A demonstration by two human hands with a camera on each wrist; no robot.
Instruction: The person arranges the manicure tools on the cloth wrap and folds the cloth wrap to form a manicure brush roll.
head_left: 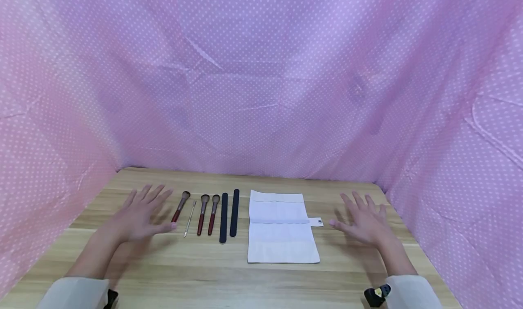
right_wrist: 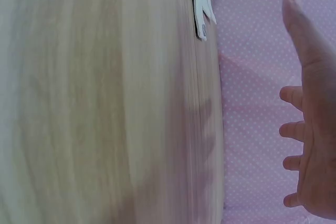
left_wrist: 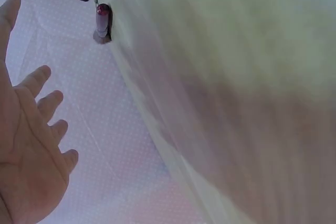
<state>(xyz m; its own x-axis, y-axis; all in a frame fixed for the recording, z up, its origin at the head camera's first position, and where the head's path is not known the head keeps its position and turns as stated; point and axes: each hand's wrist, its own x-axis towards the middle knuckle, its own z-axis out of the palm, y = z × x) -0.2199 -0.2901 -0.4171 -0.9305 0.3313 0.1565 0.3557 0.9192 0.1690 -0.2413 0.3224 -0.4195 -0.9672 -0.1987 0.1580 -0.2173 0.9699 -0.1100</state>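
My left hand (head_left: 136, 216) hovers over the table's left side with fingers spread, holding nothing. Its thumb is close to a makeup brush (head_left: 181, 206) with a red handle, which lies tilted. To the right of that lie a thin metal tool (head_left: 189, 218), two more makeup brushes (head_left: 202, 214) and two dark flat nail files (head_left: 223, 218). A white cloth roll-up pouch (head_left: 282, 227) is unfolded right of them, its snap tab (head_left: 316, 221) pointing right. Beyond the tab, my right hand (head_left: 363, 220) is spread above the table, also holding nothing.
The light wooden table (head_left: 204, 277) is bordered at the back and sides by a pink dotted curtain (head_left: 261, 95). A dark wrist device (head_left: 377, 295) sits at the right sleeve, and another dark strap shows at the left sleeve.
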